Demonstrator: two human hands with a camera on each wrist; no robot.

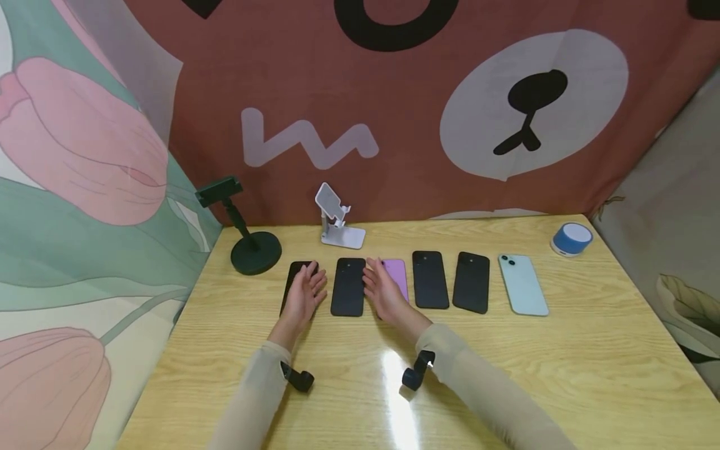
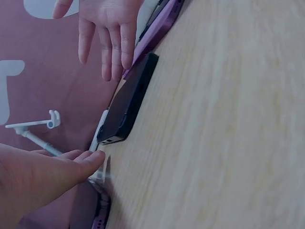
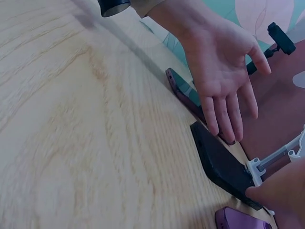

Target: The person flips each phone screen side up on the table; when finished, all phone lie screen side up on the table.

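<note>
Loosely extended, left hand [image 1: 304,294] and right hand [image 1: 385,295] grasp nothing above the wooden table [image 1: 596,337], before printed cloth [image 1: 405,94].

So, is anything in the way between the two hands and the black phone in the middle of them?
Nothing I can see. The left hand and right hand are on either side of the black phone. The purple phone, partly covered by the right hand in the head view, isn't in between.
</note>
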